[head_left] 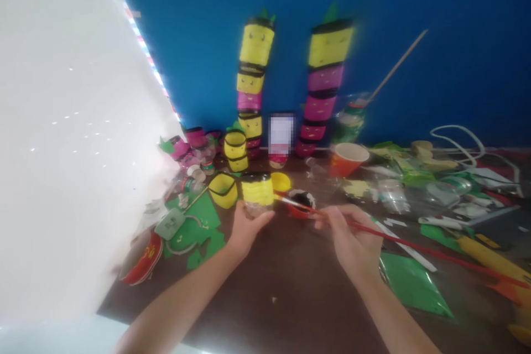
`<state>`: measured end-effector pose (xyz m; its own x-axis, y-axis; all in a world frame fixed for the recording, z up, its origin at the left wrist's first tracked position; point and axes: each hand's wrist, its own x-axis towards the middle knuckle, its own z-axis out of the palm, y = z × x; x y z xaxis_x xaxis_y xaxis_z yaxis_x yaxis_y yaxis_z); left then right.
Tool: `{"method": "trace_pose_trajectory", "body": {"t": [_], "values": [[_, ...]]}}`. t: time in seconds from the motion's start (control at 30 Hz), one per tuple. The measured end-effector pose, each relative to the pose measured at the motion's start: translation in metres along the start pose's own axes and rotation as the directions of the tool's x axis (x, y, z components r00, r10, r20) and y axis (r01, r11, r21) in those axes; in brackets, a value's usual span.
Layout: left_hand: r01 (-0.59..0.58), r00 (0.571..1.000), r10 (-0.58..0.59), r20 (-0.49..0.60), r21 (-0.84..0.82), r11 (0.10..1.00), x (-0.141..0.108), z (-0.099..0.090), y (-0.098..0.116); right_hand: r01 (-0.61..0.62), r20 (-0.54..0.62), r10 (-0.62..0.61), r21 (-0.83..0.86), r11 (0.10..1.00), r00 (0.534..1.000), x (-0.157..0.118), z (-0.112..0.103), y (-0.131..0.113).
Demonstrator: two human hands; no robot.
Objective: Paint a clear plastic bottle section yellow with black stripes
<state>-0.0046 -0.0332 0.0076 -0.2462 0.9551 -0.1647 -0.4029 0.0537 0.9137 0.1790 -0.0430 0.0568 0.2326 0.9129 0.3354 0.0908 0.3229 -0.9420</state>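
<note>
My left hand [249, 230] is closed around the clear lower part of a small plastic cup [258, 191] coated in yellow paint with a black rim. A long red-handled paintbrush [385, 232] is pinched in my right hand [352, 235]; its tip meets the cup's yellow right side, or lies very close to it. Just behind the cup stands a small yellow paint container [281, 182]. A container of dark paint [302, 202] sits below the brush. Left of the held cup is another yellow cup [223, 190] with black bands.
Two tall stacks of painted cups, one mostly yellow [256, 47] and one mostly magenta [322, 105], rise against the blue wall. Green sheets [205, 215], a red bowl [143, 259], an orange paper cup [348, 159], clear plastic pieces and a yellow tool [493, 257] clutter the sides.
</note>
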Motion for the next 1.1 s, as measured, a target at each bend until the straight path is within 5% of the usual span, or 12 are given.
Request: {"method": "trace_pose_trajectory", "body": {"t": [0.17,0.33,0.63,0.8,1.1], "values": [[-0.008,1.000,0.008,-0.001,0.019,1.000,-0.0005,0.0001,-0.0006,0.081,0.176,-0.079,-0.005,0.997,0.981,-0.0012,-0.0040,0.0025],[-0.014,1.000,0.014,0.004,0.027,1.000,-0.0003,-0.0010,-0.0026,0.095,0.227,-0.087,-0.024,0.995,0.970,-0.0051,0.0025,0.0029],[0.008,1.000,-0.009,-0.006,-0.032,0.999,0.0026,-0.0020,-0.0055,0.015,0.085,-0.006,-0.102,0.995,0.996,0.0012,-0.0015,0.0052],[0.021,1.000,-0.019,0.021,-0.057,0.998,0.0001,-0.0009,-0.0036,0.031,0.168,-0.022,-0.057,0.998,0.986,-0.0007,0.0021,0.0054],[0.041,0.998,-0.036,0.051,-0.098,0.994,0.0022,-0.0012,-0.0050,0.049,0.129,-0.040,-0.072,0.996,0.991,0.0002,-0.0005,0.0059]]}}
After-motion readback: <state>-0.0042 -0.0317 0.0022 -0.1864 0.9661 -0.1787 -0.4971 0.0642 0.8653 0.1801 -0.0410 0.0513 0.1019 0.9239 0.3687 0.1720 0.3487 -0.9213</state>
